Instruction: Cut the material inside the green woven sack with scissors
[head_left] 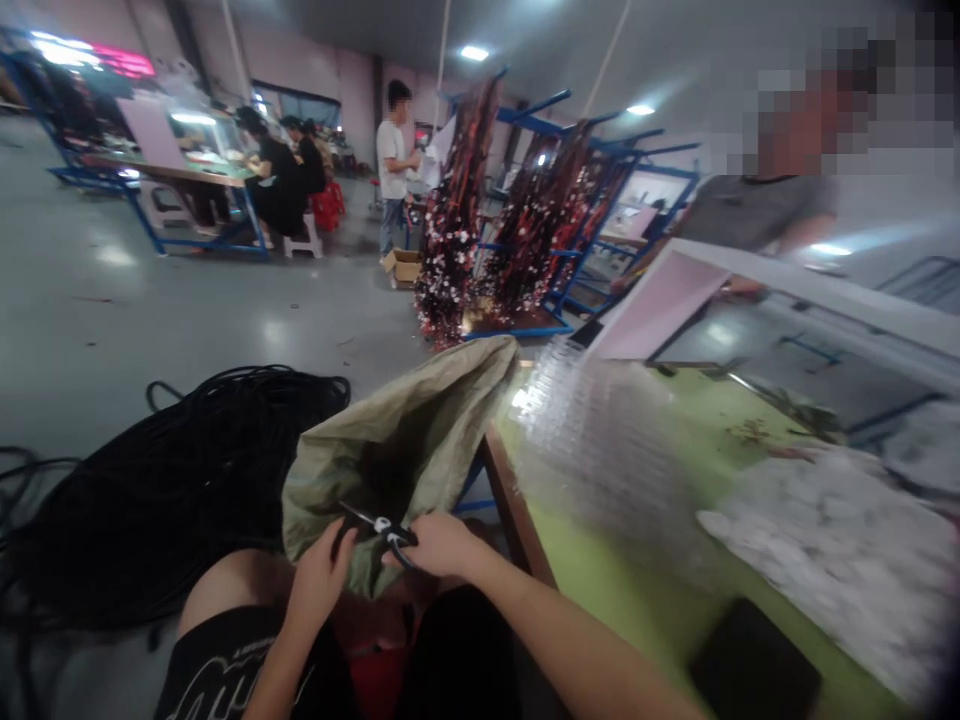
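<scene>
My right hand [442, 545] is closed around the black handles of a pair of scissors [386, 528]. Their blades point left over the mouth of a large olive-green woven sack [322, 465]. Just left of the blade tips is my left hand [321, 575], its fingers curled toward the thumb at the sack's near edge. A small dark bit shows between them, too blurred to name. The sack stands open between my knees and the table, and its inside is in deep shadow.
A heap of black cord [157, 490] lies on the floor at left. On the green table [600, 600] are clear plastic wrap [600, 450], white pieces [840, 550] and a dark flat object [754, 660]. Blue racks [559, 300] hold hanging strands; a person [750, 215] stands at right.
</scene>
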